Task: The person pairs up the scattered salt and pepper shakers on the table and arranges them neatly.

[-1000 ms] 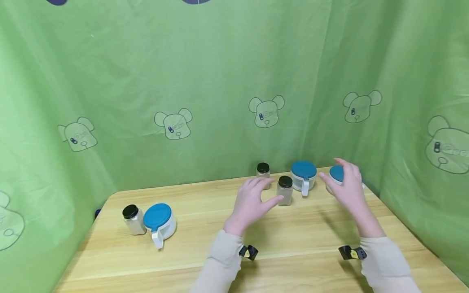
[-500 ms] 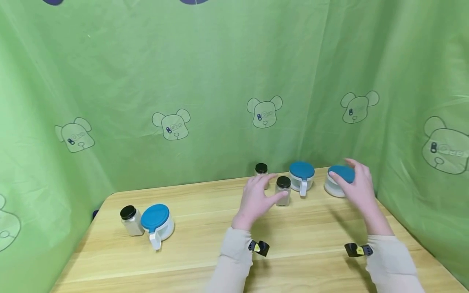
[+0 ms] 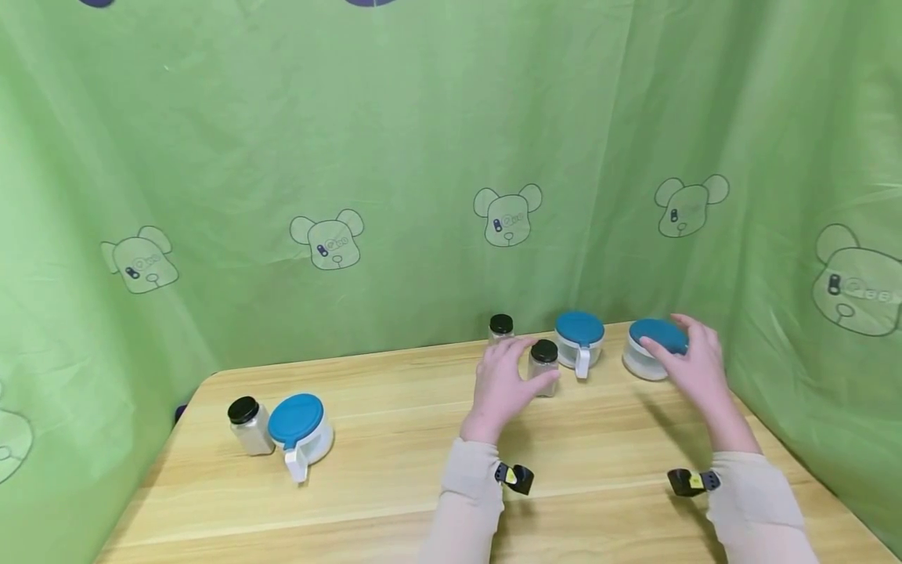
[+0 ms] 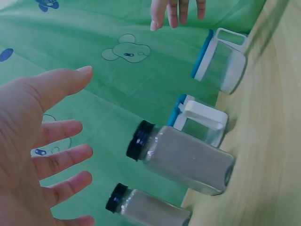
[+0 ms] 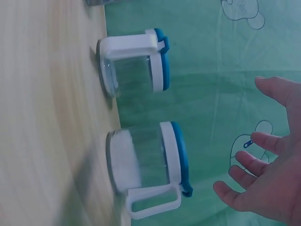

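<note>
My left hand (image 3: pixel 502 388) is spread, thumb apart from the fingers, beside the front square glass jar with a black lid (image 3: pixel 544 351). In the left wrist view a gap separates this hand from that jar (image 4: pixel 188 157). A second black-lidded jar (image 3: pixel 501 324) stands behind, partly hidden by the fingers. My right hand (image 3: pixel 694 364), also spread, hovers by the far-right round glass jar with a blue lid (image 3: pixel 643 362). The right wrist view shows white contents in this jar (image 5: pixel 126 160) and a gap to the fingers. Neither hand holds anything.
Between the hands, farther back, stands another blue-lidded jar (image 3: pixel 579 329) with a white handle. At the left, a black-lidded jar (image 3: pixel 252 431) sits close to a blue-lidded handled jar (image 3: pixel 297 419). A green curtain (image 3: pixel 416 157) surrounds the wooden table (image 3: pixel 366 478).
Both hands have moved to the right; the right one has also lowered slightly beside the far-right blue-lidded jar. The view has shifted a little. The jars stay in place.
</note>
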Demonstrator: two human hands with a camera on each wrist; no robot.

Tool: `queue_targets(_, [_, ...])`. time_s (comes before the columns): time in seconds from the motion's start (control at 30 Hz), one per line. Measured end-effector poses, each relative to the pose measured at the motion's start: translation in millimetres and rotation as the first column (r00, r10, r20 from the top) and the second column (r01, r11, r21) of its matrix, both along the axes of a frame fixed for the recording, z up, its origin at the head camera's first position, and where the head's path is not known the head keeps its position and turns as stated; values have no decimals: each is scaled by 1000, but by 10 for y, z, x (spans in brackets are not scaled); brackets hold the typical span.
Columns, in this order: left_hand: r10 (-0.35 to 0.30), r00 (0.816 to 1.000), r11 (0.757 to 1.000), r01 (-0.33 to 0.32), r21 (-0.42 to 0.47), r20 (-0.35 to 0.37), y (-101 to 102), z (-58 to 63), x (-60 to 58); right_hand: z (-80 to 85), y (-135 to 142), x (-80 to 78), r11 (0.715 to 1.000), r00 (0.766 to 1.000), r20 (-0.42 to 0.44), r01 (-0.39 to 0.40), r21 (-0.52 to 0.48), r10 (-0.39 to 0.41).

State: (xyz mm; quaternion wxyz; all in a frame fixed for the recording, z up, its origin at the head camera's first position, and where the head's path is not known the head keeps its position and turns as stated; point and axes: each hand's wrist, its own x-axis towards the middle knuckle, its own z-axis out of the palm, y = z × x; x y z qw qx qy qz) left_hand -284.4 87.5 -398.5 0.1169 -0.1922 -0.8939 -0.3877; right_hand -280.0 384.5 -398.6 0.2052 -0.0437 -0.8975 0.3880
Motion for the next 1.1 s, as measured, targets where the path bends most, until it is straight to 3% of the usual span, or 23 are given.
queue_targets(0.27, [32, 999, 999, -31, -26, 33, 60, -119, -85, -87, 108, -28, 1000, 999, 33, 24, 8, -24])
queue_targets(0.5, [55, 998, 997, -55, -47, 15, 87, -189, -187, -164, 188, -78, 999, 998, 51, 35, 32, -37])
queue_targets(1.1, [79, 995, 989, -72, -126, 55, 163, -254, -376, -325, 349, -261, 997, 983, 168, 66, 50, -74])
